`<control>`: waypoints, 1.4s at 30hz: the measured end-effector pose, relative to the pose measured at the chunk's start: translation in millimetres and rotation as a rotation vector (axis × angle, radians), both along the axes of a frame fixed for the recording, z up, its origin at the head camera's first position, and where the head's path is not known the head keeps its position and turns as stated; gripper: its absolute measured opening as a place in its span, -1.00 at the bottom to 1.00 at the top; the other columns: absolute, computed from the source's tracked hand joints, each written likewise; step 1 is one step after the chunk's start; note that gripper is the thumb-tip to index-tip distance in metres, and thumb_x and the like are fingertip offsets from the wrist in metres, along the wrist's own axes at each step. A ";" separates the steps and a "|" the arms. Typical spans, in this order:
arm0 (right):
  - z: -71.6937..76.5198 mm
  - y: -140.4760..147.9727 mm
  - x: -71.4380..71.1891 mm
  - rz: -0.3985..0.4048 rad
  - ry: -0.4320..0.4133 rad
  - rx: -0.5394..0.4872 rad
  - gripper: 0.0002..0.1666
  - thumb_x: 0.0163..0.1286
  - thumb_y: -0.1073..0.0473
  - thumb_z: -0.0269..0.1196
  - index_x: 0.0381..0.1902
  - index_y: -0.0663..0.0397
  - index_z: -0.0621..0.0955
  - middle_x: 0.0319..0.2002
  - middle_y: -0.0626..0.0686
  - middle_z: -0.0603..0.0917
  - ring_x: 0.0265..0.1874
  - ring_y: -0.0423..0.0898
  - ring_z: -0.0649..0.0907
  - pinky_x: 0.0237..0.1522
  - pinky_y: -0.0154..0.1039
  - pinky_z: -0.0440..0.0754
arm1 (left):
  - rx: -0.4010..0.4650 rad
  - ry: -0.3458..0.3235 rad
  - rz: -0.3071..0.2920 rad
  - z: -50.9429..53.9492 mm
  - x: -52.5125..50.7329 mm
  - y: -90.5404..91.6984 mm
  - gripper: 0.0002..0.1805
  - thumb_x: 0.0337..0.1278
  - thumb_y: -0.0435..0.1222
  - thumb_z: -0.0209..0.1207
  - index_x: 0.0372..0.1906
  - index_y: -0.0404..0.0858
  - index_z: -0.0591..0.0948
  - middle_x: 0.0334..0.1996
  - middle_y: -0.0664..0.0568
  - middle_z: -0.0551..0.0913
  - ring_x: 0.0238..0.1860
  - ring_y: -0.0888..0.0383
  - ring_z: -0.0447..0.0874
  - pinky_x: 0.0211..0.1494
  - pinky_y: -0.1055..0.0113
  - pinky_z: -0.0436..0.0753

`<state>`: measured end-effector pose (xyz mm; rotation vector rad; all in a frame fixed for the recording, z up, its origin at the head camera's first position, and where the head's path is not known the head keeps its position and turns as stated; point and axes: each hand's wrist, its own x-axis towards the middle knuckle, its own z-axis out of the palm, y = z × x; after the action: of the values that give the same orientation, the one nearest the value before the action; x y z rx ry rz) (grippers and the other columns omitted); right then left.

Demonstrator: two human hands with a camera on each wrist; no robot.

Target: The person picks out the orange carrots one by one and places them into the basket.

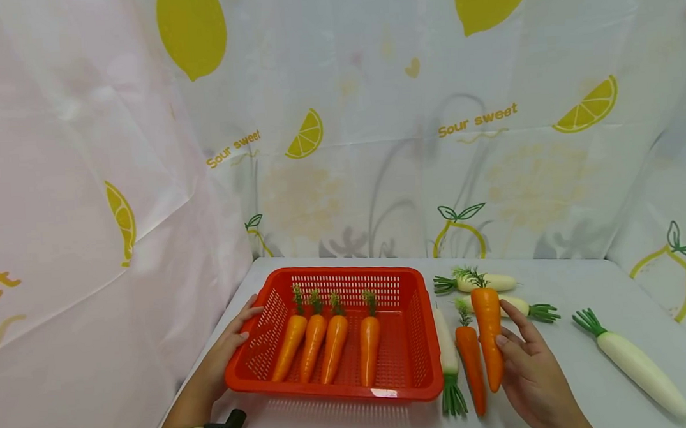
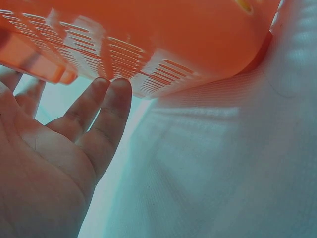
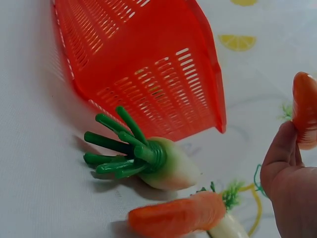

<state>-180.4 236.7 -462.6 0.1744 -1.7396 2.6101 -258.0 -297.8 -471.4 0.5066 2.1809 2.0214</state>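
My right hand (image 1: 533,365) pinches an orange carrot (image 1: 489,335) with a leafy green top, lifted above the table. In the right wrist view the held carrot (image 3: 306,106) shows at the right edge, by the thumb. My left hand (image 1: 225,356) rests against the left side of a red plastic basket (image 1: 334,396). Its fingers (image 2: 111,106) look fairly straight along the slotted outer wall. Inside the basket several carrots (image 1: 335,348) lie side by side, tops to the back. Another carrot (image 1: 470,368) lies on the table left of the right hand.
One white radish (image 1: 446,343) lies along the basket's right side. Two more radishes, one at the back (image 1: 498,282) and one just in front (image 1: 516,305), lie behind the right hand. At far right is another radish (image 1: 643,370). Lemon-print cloth (image 1: 342,195) surrounds the white table (image 1: 306,426).
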 end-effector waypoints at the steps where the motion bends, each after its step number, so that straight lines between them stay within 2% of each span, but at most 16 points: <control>1: 0.5 -0.2 0.3 0.006 0.009 -0.007 -0.25 0.69 0.25 -0.01 0.67 -0.33 0.07 0.16 -0.14 0.59 0.07 -0.22 0.64 0.11 -0.34 0.68 | -0.001 0.003 -0.002 0.0 0.1 -0.1 -0.42 0.54 -0.36 -0.23 0.58 -0.33 0.20 0.74 0.07 -0.34 0.66 -0.22 -0.46 0.32 0.50 0.51; 5: 2.4 -1.4 1.1 0.027 0.013 -0.019 -0.25 0.69 0.28 -0.03 0.68 -0.34 0.07 0.15 -0.14 0.58 0.09 -0.22 0.65 0.14 -0.33 0.68 | -0.005 0.007 -0.005 0.0 0.0 -0.4 -0.42 0.54 -0.36 -0.23 0.57 -0.33 0.21 0.74 0.06 -0.34 0.66 -0.21 -0.45 0.33 0.50 0.50; 13: 6.5 -7.8 0.9 0.032 -0.027 0.022 -0.28 0.69 0.24 0.00 0.66 -0.36 0.13 0.11 -0.12 0.56 0.04 -0.22 0.63 0.11 -0.34 0.67 | -0.008 0.004 0.009 0.7 -0.3 -0.2 -0.42 0.52 -0.38 -0.23 0.57 -0.33 0.22 0.74 0.06 -0.32 0.66 -0.25 -0.47 0.31 0.49 0.53; 19: 7.8 -12.8 0.9 0.039 -0.087 0.082 -0.27 0.67 0.20 0.05 0.65 -0.35 0.11 0.16 -0.09 0.52 0.06 -0.21 0.62 0.11 -0.32 0.67 | 0.000 -0.014 0.005 0.5 1.7 1.6 -0.42 0.53 -0.38 -0.23 0.57 -0.32 0.22 0.74 0.08 -0.32 0.66 -0.25 -0.48 0.31 0.48 0.54; 24: 13.0 -17.7 0.4 0.055 -0.075 0.124 -0.25 0.67 0.19 0.06 0.66 -0.28 0.09 0.15 -0.09 0.54 0.01 -0.21 0.64 0.06 -0.30 0.69 | -0.004 -0.008 0.009 0.6 0.2 1.5 -0.42 0.53 -0.37 -0.23 0.58 -0.31 0.22 0.74 0.09 -0.31 0.67 -0.24 -0.46 0.30 0.48 0.54; 30: 19.6 -29.9 -0.9 0.024 -0.135 0.234 -0.24 0.61 0.15 0.16 0.64 -0.29 0.16 0.20 0.01 0.52 0.05 -0.11 0.63 0.02 -0.24 0.69 | -0.014 -0.004 0.014 1.3 0.5 0.7 -0.41 0.52 -0.38 -0.24 0.59 -0.30 0.21 0.74 0.07 -0.31 0.66 -0.25 -0.45 0.30 0.49 0.54; 33: 21.0 -35.1 -1.2 0.018 -0.132 0.277 -0.23 0.60 0.16 0.17 0.63 -0.27 0.17 0.21 0.09 0.53 0.07 -0.04 0.62 0.01 -0.21 0.70 | -0.017 0.001 0.012 1.3 0.1 0.8 -0.41 0.53 -0.37 -0.23 0.58 -0.30 0.22 0.74 0.07 -0.31 0.67 -0.25 -0.44 0.31 0.49 0.54; 37: 22.8 -39.8 -1.8 0.034 -0.118 0.286 -0.23 0.59 0.18 0.18 0.63 -0.23 0.18 0.23 0.16 0.49 0.07 0.06 0.63 0.02 -0.17 0.72 | -0.013 0.002 0.013 0.8 -0.3 0.6 -0.41 0.53 -0.37 -0.23 0.58 -0.31 0.22 0.74 0.08 -0.30 0.66 -0.23 -0.43 0.31 0.49 0.53; 42: 27.1 -44.1 -4.2 0.045 -0.153 0.280 -0.22 0.58 0.14 0.21 0.62 -0.31 0.19 0.29 0.21 0.44 0.13 0.09 0.61 0.07 -0.13 0.72 | -0.014 0.003 0.014 0.4 -0.2 0.0 -0.41 0.52 -0.37 -0.23 0.58 -0.32 0.22 0.74 0.06 -0.30 0.66 -0.21 -0.41 0.31 0.50 0.52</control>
<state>-184.6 192.5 -435.5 0.0129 -2.1724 2.4559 -258.2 -297.8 -471.1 0.4940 2.2047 2.0120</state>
